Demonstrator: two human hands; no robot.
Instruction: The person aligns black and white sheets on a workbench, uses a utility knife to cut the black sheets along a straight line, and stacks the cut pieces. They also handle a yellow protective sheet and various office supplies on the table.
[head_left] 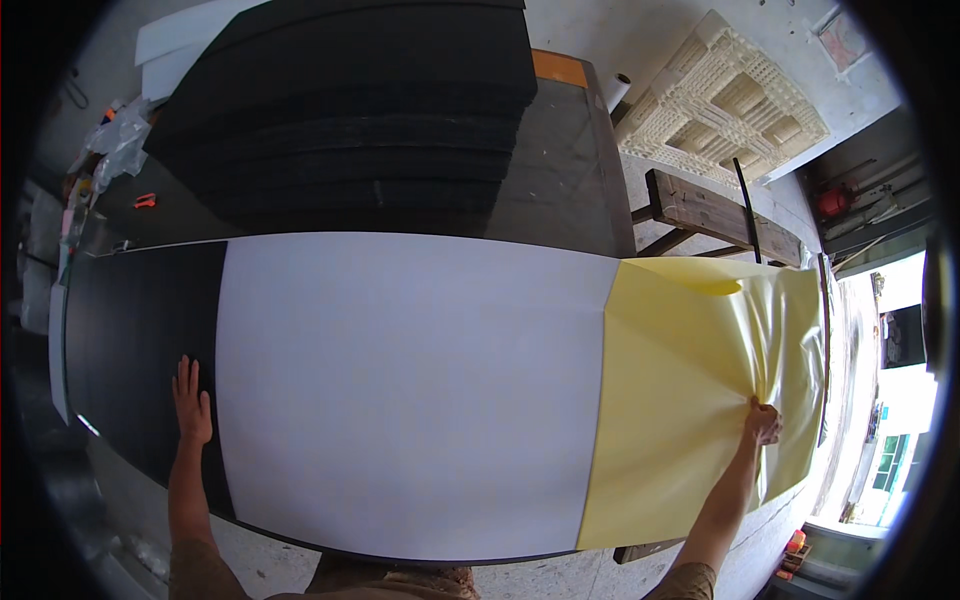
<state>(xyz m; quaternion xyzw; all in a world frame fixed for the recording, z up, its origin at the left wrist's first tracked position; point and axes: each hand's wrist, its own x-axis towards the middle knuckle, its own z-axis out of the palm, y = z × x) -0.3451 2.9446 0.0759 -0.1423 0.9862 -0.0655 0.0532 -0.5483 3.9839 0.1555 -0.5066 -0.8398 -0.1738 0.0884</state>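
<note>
the right grip point(765, 424) pinches the glossy yellow sheet point(670, 400) gathered around it, apparently for tension, while the left grip point(193, 405), spread flat beside the broad white sheet point(410, 390), perhaps steadies the smooth black panel point(140, 340) beneath.

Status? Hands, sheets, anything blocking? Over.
Left hand flat on dark board. Right hand gripping creased yellow sheet. White sheet between. Black stack clear of hands.

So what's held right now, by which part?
Right hand: gripping the yellow sheet by a bunched fold right of the sheet's middle. Left hand: holding nothing, resting fingers spread on the black surface.
</note>
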